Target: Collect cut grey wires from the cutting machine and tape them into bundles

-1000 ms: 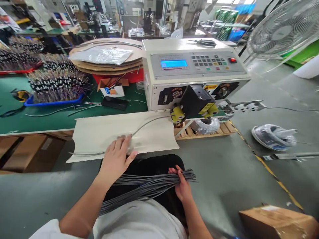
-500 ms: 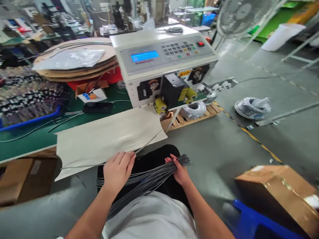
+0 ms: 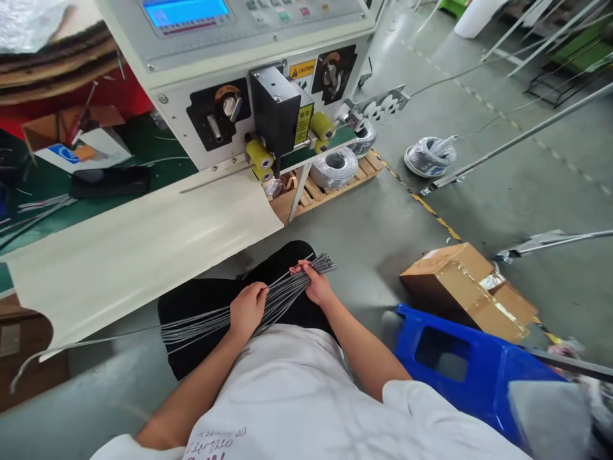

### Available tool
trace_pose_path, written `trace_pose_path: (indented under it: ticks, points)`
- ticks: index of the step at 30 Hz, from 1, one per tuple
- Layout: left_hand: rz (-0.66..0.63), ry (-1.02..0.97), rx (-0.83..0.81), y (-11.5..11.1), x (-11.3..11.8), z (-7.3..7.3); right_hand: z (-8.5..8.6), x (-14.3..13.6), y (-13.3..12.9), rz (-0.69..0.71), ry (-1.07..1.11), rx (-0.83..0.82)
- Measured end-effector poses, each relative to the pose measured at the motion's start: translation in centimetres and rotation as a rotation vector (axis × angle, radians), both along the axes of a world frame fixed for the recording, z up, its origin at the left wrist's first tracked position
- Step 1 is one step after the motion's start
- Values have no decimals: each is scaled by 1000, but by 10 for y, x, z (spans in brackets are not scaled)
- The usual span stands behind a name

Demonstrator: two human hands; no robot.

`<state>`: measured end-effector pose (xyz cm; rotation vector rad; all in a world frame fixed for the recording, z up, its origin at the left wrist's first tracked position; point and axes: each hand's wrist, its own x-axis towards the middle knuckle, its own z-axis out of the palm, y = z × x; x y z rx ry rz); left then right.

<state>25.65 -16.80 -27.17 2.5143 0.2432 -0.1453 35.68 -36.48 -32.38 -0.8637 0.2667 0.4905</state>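
Observation:
My right hand (image 3: 317, 284) is closed around one end of a bundle of grey wires (image 3: 282, 299), whose cut tips stick out past the fingers. The bundle lies across my lap. Over its middle, my left hand (image 3: 248, 310) pinches a single grey wire (image 3: 110, 337); its long tail runs out to the left, past the bundle. The front end of that wire reaches toward my right hand. Ahead, another short length of wire (image 3: 215, 179) protrudes from the yellow rollers (image 3: 260, 156) of a wire-cutting machine (image 3: 167, 70), above a cream curved chute (image 3: 153, 233).
A blue plastic stool (image 3: 488, 364) and a cardboard box (image 3: 460, 287) stand on the floor at right. Wrapped wire coils (image 3: 334, 167) sit on a wooden pallet below the machine. At left, the green bench holds a small open box (image 3: 81, 144) and a black object (image 3: 110, 182).
The view has tilted down and closer. My left hand has brought the single wire from the chute to the bundle. A fresh wire end now shows at the rollers.

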Motion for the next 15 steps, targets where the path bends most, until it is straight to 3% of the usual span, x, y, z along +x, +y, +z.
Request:
trace_pose_path:
  ticks: [5,15]
  points:
    - [76,6,-126,-1,3,-3,2,1,2,-18,21,-15]
    - [52,121,-54,-2,4,-12,-3,0,-3,44,2,18]
